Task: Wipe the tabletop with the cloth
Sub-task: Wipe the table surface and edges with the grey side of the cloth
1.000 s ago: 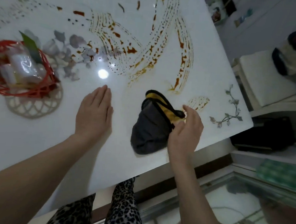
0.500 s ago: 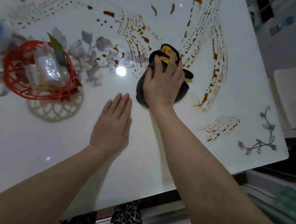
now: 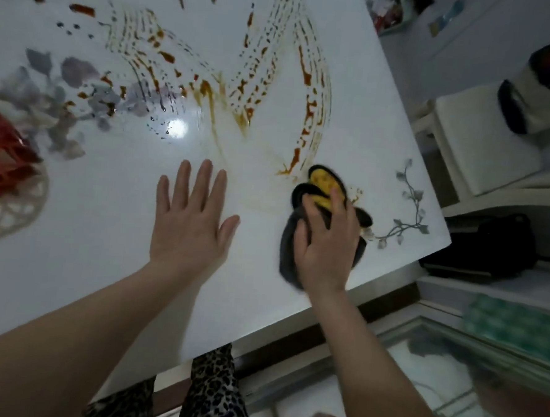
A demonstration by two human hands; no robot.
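White and glossy, the tabletop (image 3: 70,276) fills most of the view, with a bright lamp glare near its middle. Brown sauce streaks (image 3: 310,91) sweep in dotted arcs across its far half, the longest curving down toward the right edge, and a faint smear trails from them toward the near edge. Printed grey flowers (image 3: 69,73) spread over the left part of the surface, and a thin printed sprig (image 3: 408,213) sits at the near right corner.

At the left edge a red basket (image 3: 2,162) stands on a pale openwork mat (image 3: 12,215), both cut off by the frame.

The left hand (image 3: 190,225) lies flat on the tabletop near the near edge, fingers straight and spread wide, holding nothing.

The right hand (image 3: 324,243) presses down on the cloth (image 3: 289,241), its fingers bent slightly over the folds. The cloth is dark grey with a yellow inner face showing at its far end; it is bunched on the tabletop close to the near right corner, just beside the sprig and at the lower tip of the long streak. Its edges are motion-blurred.
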